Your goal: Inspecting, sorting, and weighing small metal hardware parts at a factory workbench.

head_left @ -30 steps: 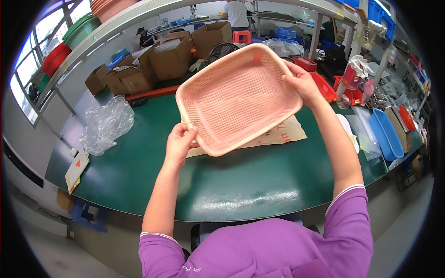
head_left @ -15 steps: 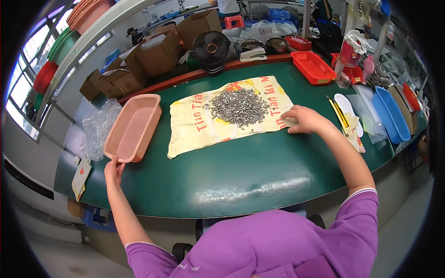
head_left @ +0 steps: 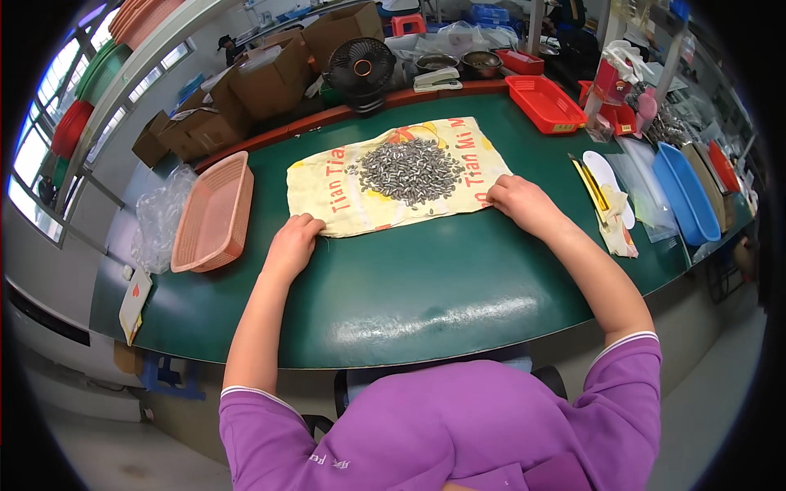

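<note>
Left hand point(head_left: 293, 244) and right hand point(head_left: 524, 202): fingers point(head_left: 308, 221) pinching wrinkly cloth point(head_left: 354, 219), striped seeds point(head_left: 409, 170) heaped up, glossy counter point(head_left: 409, 274), cardboard boxes point(head_left: 270, 86) behind.

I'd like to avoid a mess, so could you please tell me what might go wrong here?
The seed-like pieces lie in a loose heap on the yellow cloth, so an uneven pull by the left hand or right hand at its near corners could scatter them. A few strays sit close to the near edge and might slip onto the green tabletop.
</note>
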A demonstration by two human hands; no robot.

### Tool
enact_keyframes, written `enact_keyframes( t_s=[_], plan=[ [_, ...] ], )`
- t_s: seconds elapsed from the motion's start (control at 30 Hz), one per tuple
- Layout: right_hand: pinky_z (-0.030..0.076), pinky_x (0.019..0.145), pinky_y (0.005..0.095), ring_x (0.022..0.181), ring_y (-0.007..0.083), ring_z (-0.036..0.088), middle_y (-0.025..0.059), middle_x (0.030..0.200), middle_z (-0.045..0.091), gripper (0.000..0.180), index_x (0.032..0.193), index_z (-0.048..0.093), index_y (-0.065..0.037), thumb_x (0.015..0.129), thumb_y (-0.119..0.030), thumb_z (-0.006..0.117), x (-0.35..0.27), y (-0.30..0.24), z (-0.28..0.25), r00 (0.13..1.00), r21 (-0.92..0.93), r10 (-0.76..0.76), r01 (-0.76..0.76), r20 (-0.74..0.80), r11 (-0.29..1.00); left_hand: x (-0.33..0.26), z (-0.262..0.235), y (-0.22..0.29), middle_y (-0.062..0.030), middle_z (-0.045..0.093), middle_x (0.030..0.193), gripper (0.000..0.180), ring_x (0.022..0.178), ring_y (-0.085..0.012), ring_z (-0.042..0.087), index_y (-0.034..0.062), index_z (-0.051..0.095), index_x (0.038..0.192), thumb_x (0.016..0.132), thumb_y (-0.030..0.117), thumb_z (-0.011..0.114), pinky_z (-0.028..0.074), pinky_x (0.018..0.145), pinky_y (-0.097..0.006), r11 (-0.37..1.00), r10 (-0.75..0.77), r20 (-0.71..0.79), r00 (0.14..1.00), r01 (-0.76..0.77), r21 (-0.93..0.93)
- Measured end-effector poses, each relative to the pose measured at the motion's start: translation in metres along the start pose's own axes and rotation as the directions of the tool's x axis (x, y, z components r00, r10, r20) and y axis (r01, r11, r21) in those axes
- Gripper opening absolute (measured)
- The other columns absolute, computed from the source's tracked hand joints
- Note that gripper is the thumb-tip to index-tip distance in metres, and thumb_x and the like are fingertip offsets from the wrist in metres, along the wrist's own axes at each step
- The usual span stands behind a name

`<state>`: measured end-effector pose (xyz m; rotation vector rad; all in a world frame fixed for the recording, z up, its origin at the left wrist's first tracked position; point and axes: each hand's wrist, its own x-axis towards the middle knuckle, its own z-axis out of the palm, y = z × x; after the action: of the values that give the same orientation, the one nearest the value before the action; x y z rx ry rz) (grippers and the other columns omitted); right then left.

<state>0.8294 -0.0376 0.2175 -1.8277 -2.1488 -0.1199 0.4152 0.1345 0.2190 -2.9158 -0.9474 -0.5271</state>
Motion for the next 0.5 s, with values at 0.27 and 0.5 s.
enact_keyframes(
  t_s=[0.27,0.5],
  plan=[
    [0.054,0.080,0.0404,0.095,0.0308,0.062,0.0150,0.096,0.060,0.014,0.101,0.058,-0.004,0.087,-0.008,0.054,-0.014,-0.012,-0.006,0.988,-0.180,-0.080,0.103,0.132,0.978,-0.013,-0.004,-0.001,-0.0090,0.060,0.089,0.012,0.092,-0.0288,0.060,0.0063,0.062,0.087,0.077,0.000,0.060,0.052,0.079,-0.039,1.000,-0.004,0.101,0.995,0.004,-0.001],
    [0.053,0.077,0.0406,0.091,0.0302,0.060,0.0131,0.093,0.057,0.011,0.097,0.055,-0.005,0.087,-0.007,0.053,-0.044,-0.032,-0.019,0.980,-0.124,-0.126,0.146,0.154,0.982,-0.042,-0.028,0.023,-0.0091,0.059,0.084,0.010,0.088,-0.0299,0.060,0.0058,0.060,0.083,0.074,0.001,0.062,0.051,0.076,-0.041,0.999,0.043,0.192,0.980,-0.039,-0.026]
  ],
)
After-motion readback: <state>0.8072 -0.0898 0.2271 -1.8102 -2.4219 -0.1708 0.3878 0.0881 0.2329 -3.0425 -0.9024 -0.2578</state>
